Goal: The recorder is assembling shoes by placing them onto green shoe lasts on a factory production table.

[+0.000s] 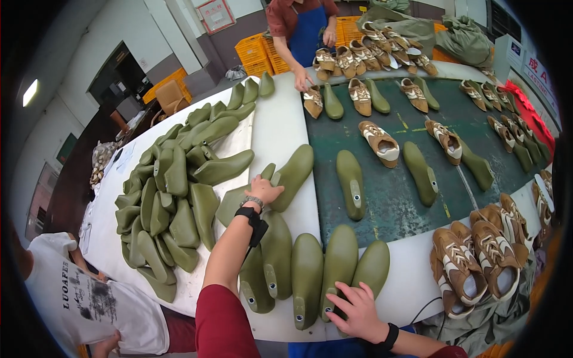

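My left hand (263,190), reached out over the white table, has its fingers bent around a green shoe last (234,206); its fingertips are partly hidden. Just beyond its thumb lies a larger green last (295,179). My right hand (357,313) lies with fingers spread on the near end of a green last (341,256) at the table's front edge. Beside that one stand another last (371,262) on its right and a last (307,274) on its left. Two more lasts (276,253) are under my left forearm.
A heap of green lasts (173,173) covers the left table. On the green conveyor belt (394,221) sit lasts and brown-and-white sneakers (380,143) in rows. More sneakers (459,268) are piled at right. A co-worker in a blue apron (309,36) touches a sneaker across the belt; another person (95,292) is at left.
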A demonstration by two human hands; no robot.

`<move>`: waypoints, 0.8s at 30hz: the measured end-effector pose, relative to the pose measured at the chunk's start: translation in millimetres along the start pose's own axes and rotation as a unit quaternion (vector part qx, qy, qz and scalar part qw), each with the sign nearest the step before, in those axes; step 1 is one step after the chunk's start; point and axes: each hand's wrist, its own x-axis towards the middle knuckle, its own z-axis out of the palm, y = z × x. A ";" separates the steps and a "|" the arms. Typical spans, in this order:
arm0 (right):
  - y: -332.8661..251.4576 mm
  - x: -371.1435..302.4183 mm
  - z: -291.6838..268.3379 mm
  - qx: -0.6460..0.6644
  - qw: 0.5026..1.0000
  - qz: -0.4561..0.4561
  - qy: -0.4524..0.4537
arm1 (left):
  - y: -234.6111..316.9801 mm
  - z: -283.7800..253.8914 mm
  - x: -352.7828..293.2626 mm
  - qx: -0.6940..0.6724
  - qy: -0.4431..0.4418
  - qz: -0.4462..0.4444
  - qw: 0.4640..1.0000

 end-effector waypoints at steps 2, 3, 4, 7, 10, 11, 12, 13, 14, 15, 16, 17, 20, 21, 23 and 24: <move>-1.2 -1.6 -0.1 0.008 1.000 -0.004 0.005 | 10.6 6.9 -5.0 0.013 0.001 -0.001 1.000; 0.1 -1.5 -0.5 0.011 1.000 -0.005 0.007 | 19.8 7.6 -8.5 0.036 -0.008 0.004 0.999; 1.3 -1.2 -0.5 0.015 1.000 -0.006 0.009 | 26.7 7.1 -12.5 0.059 -0.016 0.009 0.998; 5.8 -0.1 -0.3 0.016 1.000 -0.010 0.017 | 30.9 3.7 -26.3 0.125 -0.035 0.045 0.991; 9.2 -2.3 -2.1 0.016 1.000 -0.007 0.022 | 15.5 -28.0 -26.4 -0.003 -0.101 0.058 0.993; 11.0 -3.6 -0.9 0.020 1.000 0.001 0.024 | 5.8 -40.6 -28.4 -0.061 -0.060 0.065 0.994; 5.6 -2.3 0.0 0.025 0.999 -0.015 0.026 | -51.3 -35.0 -14.8 0.000 0.141 0.159 0.977; 4.9 -1.4 1.2 0.026 0.999 -0.023 0.027 | -87.9 -30.0 -10.5 0.055 0.162 0.136 0.976; 7.6 -1.5 1.6 0.027 0.999 -0.018 0.030 | -101.1 -25.3 -13.5 0.057 0.159 0.140 0.976; 9.4 -2.0 1.4 0.025 0.999 -0.015 0.027 | -108.0 -23.2 -19.8 0.055 0.081 0.077 0.992; 11.4 -2.0 0.9 0.022 0.999 -0.013 0.024 | -110.1 -20.4 -19.5 0.053 0.001 0.013 0.999; 13.3 -1.6 -0.9 0.020 0.999 -0.010 0.025 | -107.5 -17.4 -12.1 0.053 -0.001 0.016 0.998; 8.5 -4.6 -3.7 0.022 1.000 -0.003 0.020 | -86.2 -18.2 -2.6 0.145 0.006 0.018 0.989; 7.3 -3.3 -2.4 0.024 1.000 -0.006 0.018 | -78.5 -12.9 1.7 0.136 0.038 0.011 0.990; 5.9 0.6 1.8 0.025 1.000 -0.010 0.012 | -58.2 1.2 13.9 0.095 0.084 0.001 0.992; 5.5 1.4 2.7 0.023 1.000 -0.010 0.009 | -45.1 8.1 20.1 0.061 0.097 0.000 0.993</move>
